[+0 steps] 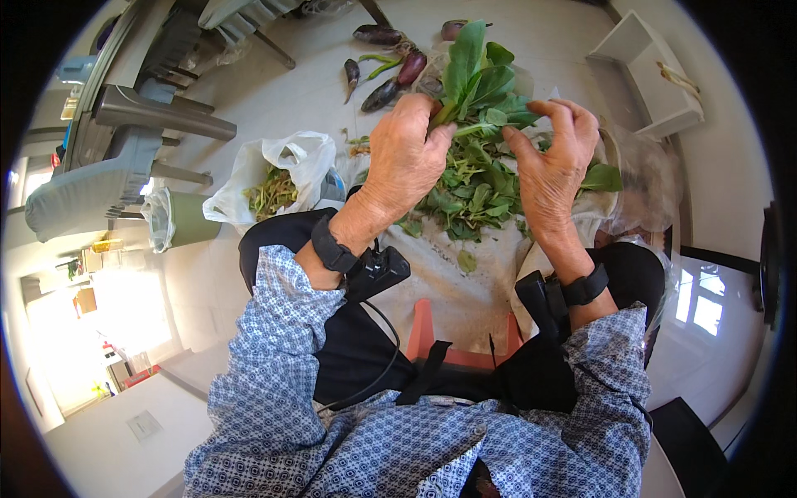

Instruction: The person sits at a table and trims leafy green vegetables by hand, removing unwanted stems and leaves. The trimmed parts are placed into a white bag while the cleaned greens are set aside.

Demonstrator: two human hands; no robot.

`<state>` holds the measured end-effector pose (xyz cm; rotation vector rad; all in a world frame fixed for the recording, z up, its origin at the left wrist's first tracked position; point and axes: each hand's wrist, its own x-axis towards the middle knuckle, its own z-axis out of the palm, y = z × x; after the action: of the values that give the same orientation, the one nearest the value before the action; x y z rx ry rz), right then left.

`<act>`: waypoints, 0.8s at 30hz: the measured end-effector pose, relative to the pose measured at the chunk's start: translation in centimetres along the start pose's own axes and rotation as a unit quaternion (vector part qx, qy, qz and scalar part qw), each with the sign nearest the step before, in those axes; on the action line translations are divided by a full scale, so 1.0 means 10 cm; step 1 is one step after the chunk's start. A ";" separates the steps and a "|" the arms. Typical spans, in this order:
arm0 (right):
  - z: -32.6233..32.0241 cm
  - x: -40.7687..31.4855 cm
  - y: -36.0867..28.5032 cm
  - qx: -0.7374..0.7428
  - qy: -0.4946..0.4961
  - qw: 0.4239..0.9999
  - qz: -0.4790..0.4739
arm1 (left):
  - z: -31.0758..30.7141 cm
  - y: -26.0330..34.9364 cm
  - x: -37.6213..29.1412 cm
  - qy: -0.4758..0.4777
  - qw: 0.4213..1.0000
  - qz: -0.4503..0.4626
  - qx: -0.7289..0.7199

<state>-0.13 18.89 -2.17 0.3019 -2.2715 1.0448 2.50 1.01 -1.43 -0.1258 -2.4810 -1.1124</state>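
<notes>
My left hand (pixel 408 152) grips the stem end of a leafy green plant (pixel 467 71), whose broad leaves point away from me. With thumb and fingers, my right hand (pixel 554 162) pinches one leaf on the right side of that plant. Below both hands lies a pile of loose green leaves (pixel 476 193) on a pale, stained cloth (pixel 429 255) spread over the floor. A single leaf (pixel 467 261) rests apart from the pile, closer to me. Another broad leaf (pixel 603 178) shows just right of my right hand.
Left of the cloth stands a white plastic bag (pixel 305 149) holding yellowish trimmings (pixel 272 190). Beyond it is a green lined bin (pixel 193 221) near grey chairs (pixel 93 187). Several eggplants (pixel 381 94) and green peppers (pixel 383 65) lie on the far floor. A white open box (pixel 672 81) sits far right.
</notes>
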 end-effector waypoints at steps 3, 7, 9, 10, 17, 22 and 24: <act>0.01 0.01 0.03 -0.019 -0.043 0.998 -0.036 | -0.01 0.00 0.00 -0.001 1.000 0.011 0.004; 0.06 0.00 0.07 -0.027 -0.086 0.995 -0.048 | -0.01 0.00 0.00 -0.011 1.000 0.018 0.012; 0.08 -0.01 0.08 -0.013 -0.111 0.993 -0.031 | -0.01 -0.01 -0.01 -0.003 0.998 0.048 0.042; 0.08 -0.02 0.09 0.000 -0.123 0.992 -0.016 | -0.01 -0.02 -0.02 -0.004 0.997 0.057 0.047; 0.15 -0.03 0.10 0.023 -0.198 0.979 0.046 | -0.05 -0.07 -0.06 -0.008 0.995 0.080 0.067; 0.12 -0.03 0.10 0.096 -0.123 0.985 0.069 | -0.13 -0.17 -0.08 -0.009 0.994 0.036 0.108; 0.09 -0.02 0.13 0.112 -0.109 0.987 0.050 | -0.18 -0.23 -0.07 0.002 0.994 0.016 0.104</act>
<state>-0.89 19.09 -3.50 0.4149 -2.3833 1.3827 3.12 -1.80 -2.29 -0.1009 -2.5631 -0.8347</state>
